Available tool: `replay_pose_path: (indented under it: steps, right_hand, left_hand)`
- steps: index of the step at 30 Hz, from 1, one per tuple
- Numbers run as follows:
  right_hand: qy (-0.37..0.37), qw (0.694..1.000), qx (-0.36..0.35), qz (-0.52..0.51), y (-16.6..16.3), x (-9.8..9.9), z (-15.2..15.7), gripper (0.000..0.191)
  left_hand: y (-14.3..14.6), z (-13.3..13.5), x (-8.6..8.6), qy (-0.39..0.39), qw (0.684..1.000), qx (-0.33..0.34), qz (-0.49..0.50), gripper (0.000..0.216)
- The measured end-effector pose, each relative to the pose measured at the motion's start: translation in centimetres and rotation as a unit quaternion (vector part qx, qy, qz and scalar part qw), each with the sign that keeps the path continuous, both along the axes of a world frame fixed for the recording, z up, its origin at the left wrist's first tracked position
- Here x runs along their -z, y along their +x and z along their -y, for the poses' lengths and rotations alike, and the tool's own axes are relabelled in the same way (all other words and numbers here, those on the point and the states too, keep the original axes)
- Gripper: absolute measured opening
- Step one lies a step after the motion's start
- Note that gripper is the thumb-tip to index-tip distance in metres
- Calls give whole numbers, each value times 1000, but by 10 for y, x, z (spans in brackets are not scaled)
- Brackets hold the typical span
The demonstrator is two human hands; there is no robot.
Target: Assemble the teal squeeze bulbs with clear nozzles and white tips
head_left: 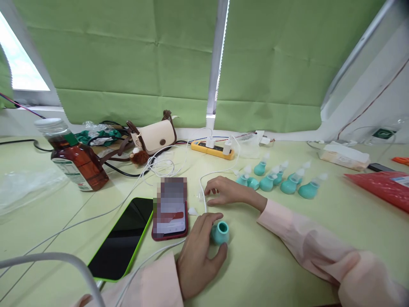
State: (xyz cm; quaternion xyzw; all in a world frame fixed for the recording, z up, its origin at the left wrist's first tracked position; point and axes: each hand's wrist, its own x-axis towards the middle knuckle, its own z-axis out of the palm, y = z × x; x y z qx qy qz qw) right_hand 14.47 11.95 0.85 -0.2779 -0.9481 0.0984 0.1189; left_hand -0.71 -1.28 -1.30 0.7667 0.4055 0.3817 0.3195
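Observation:
My left hand (pixel 201 253) is closed around a small teal rubber bulb (pixel 220 233), its round opening facing up. Farther forward, my right hand (pixel 226 190) reaches leftward over the table. Its thumb and fingers are apart, with the fingertips beside a small clear plastic piece (pixel 200 196); whether they touch it I cannot tell. A white cable (pixel 202 183) runs past those fingertips. A small white conical tip (pixel 192 211) lies between my hands and the phone. Beyond my right wrist stand several teal bulbs with clear nozzles (pixel 289 184).
Left of my hands lie a red-cased phone (pixel 186 221) and a green-edged phone (pixel 124 238). Behind are a bottle of dark liquid (pixel 78 160), a cream bag (pixel 158 136) and a yellow power strip (pixel 204 149). A tissue pack (pixel 345 156) and red plastic package (pixel 380 185) lie right.

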Motion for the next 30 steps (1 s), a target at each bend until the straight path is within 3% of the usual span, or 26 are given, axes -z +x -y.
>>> replay_pose_path:
  steps: [5,10,18,22,25,27,30]
  right_hand:
    - [-10,1000,-3,-5,6,0,-5,10]
    - [40,996,43,-60,-9,-4,1,22]
    - [19,1000,4,6,-19,5,-1,22]
    - [25,999,33,-34,-11,-9,-1,20]
    - [-87,985,-8,-148,-4,-33,6,23]
    - [-215,951,-72,-212,-1,-48,14,24]
    - [-343,906,-144,-204,1,-61,27,25]
  left_hand:
    - [1,1,0,17,1000,12,15,41]
    - [1,0,-1,23,1000,18,8,41]
    - [1,1,0,15,999,22,20,41]
    - [-1,3,-1,-17,997,-11,80,31]
    - [-1,3,-4,-65,984,-61,153,22]
    - [-1,3,-5,-83,973,-80,200,19]
    - [0,2,-4,-86,959,-94,253,20]
